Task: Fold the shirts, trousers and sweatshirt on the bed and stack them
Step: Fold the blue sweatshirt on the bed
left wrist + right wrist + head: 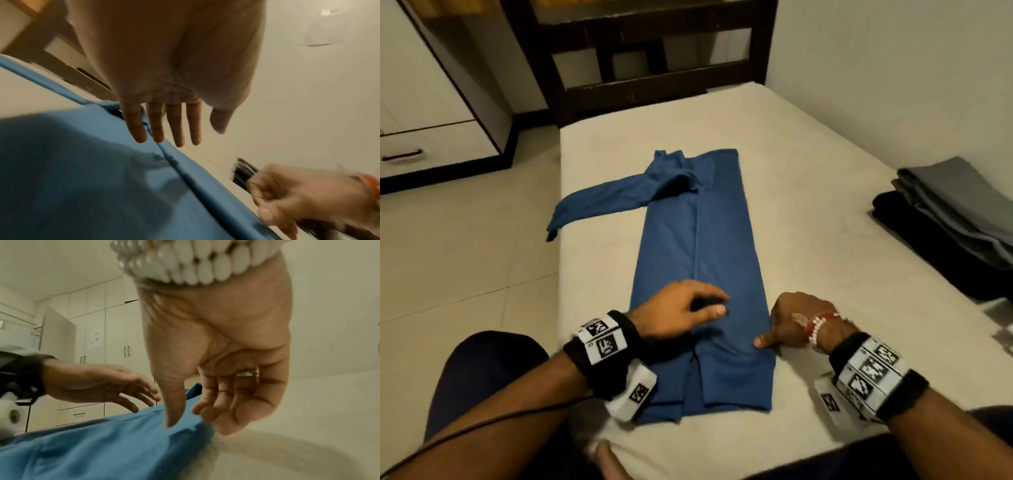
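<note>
The blue shirt (698, 274) lies half folded along the bed (808, 192), one sleeve out. The left hand (678, 313) hovers over it with straight fingers. The right hand (799, 320) has curled fingers, apparently gripping the shirt's right edge.

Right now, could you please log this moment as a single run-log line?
blue shirt half folded, one sleeve out | left hand open over it | right hand curled at its edge, thumb touching | folded stack aside
</note>
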